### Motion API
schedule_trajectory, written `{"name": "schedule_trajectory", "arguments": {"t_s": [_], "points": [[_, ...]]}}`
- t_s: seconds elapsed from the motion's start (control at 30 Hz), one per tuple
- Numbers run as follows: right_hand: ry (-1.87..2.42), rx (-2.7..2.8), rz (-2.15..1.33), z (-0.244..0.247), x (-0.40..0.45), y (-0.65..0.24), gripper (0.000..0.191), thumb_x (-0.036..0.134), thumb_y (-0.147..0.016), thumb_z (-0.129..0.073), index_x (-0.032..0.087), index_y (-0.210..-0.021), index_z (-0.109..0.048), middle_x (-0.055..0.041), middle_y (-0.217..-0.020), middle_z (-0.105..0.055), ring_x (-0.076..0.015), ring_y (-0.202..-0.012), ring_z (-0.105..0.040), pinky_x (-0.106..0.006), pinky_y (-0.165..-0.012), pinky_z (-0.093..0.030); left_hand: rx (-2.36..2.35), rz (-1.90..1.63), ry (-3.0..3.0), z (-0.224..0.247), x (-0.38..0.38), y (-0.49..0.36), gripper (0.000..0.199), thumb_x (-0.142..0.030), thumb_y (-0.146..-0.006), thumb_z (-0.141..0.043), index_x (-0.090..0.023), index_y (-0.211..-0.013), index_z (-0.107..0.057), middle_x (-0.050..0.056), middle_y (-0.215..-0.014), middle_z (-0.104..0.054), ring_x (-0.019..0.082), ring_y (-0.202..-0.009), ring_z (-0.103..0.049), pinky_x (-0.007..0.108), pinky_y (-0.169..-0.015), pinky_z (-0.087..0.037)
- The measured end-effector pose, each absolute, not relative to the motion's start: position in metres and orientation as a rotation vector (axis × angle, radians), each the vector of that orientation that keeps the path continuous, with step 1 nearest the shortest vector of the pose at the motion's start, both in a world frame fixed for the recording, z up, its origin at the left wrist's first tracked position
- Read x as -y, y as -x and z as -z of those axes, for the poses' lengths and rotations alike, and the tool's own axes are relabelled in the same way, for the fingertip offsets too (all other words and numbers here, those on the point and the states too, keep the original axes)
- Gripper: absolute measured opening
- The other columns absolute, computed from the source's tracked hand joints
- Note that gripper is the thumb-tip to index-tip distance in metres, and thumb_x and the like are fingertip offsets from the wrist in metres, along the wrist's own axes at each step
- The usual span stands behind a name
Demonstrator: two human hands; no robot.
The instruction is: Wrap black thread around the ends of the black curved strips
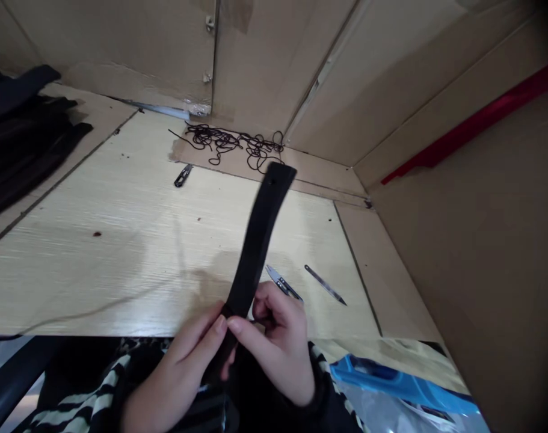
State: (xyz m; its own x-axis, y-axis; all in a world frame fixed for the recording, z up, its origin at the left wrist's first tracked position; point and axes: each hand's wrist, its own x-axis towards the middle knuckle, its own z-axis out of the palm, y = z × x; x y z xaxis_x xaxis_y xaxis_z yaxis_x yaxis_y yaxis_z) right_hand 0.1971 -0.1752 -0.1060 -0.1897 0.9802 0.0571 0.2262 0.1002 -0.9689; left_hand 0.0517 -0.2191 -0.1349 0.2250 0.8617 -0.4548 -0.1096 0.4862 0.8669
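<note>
A long black strap-like strip [255,237] rises from both hands at the table's near edge, tilted to the right, with a small dark dot near its top end. My left hand [178,367] is closed round its lower part, thumb pressed on the front. From the other side my right hand [280,343] pinches the same strip, its thumb tip beside the left one and its fingers curled. Whether the right fingers also hold something small is hidden. Just beyond the right hand lie thread snips [283,282], partly covered by the knuckles.
A pointed metal tool [325,284] lies right of the snips. A second pair of snips [183,175] rests farther back, near tangled dark cord [231,141]. Dark strips [25,138] are piled at left. Cardboard walls [264,60] enclose the back and right. A blue plastic item [400,382] sits below right.
</note>
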Motion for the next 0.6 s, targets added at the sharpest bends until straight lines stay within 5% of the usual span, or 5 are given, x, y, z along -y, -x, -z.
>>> {"name": "schedule_trajectory", "arguments": {"t_s": [0.1, 0.2, 0.3, 0.4, 0.6], "points": [[1.061, 1.468, -1.493, 0.107, 0.165, -0.199, 0.044, 0.047, -0.065, -0.080, 0.019, -0.094, -0.063, 0.0070, -0.056, -0.045, -0.0085, -0.046, -0.045, -0.018, -0.039, -0.036, -0.966, -0.601, -0.792, 0.145, 0.220, -0.046, 0.062, -0.074, -0.084, -0.030, -0.021, -0.084, -0.063, -0.003, -0.057, -0.052, 0.011, -0.048, -0.045, 0.023, -0.053, -0.046], [0.904, 1.308, -1.846, 0.110, 0.162, -0.199, 0.038, 0.050, -0.065, -0.079, 0.018, -0.073, -0.060, 0.0045, -0.051, -0.053, -0.0107, -0.042, -0.053, -0.020, -0.037, -0.041, -0.811, -0.530, -0.948, 0.143, 0.217, -0.041, 0.068, -0.078, -0.081, -0.029, -0.020, -0.096, -0.062, -0.004, -0.057, -0.052, 0.010, -0.044, -0.042, 0.023, -0.051, -0.046], [1.019, 1.248, -1.598, 0.108, 0.166, -0.196, 0.036, 0.048, -0.071, -0.076, 0.018, -0.064, -0.057, 0.0026, -0.053, -0.056, -0.0112, -0.046, -0.054, -0.022, -0.043, -0.045, -1.117, -0.657, -1.190, 0.133, 0.217, -0.045, 0.044, -0.063, -0.086, -0.045, -0.024, -0.102, -0.060, 0.000, -0.076, -0.063, 0.015, -0.064, -0.059, 0.027, -0.067, -0.051], [1.075, 1.346, -1.484, 0.102, 0.172, -0.204, 0.035, 0.053, -0.076, -0.069, 0.019, -0.085, -0.066, -0.0006, -0.067, -0.062, -0.0141, -0.058, -0.059, -0.025, -0.052, -0.050, -1.382, -0.725, -1.359, 0.127, 0.220, -0.048, 0.030, -0.049, -0.091, -0.045, -0.025, -0.086, -0.062, 0.000, -0.076, -0.065, 0.018, -0.073, -0.062, 0.029, -0.073, -0.051], [1.134, 2.009, -1.609, 0.098, 0.159, -0.265, 0.038, 0.046, -0.090, -0.054, 0.017, -0.074, -0.071, -0.0011, -0.061, -0.062, -0.0139, -0.059, -0.057, -0.027, -0.057, -0.045, -1.481, -0.812, -1.145, 0.128, 0.230, -0.006, 0.048, -0.066, -0.085, -0.041, -0.027, -0.095, -0.068, -0.002, -0.053, -0.058, 0.016, -0.044, -0.055, 0.025, -0.044, -0.049]]}}
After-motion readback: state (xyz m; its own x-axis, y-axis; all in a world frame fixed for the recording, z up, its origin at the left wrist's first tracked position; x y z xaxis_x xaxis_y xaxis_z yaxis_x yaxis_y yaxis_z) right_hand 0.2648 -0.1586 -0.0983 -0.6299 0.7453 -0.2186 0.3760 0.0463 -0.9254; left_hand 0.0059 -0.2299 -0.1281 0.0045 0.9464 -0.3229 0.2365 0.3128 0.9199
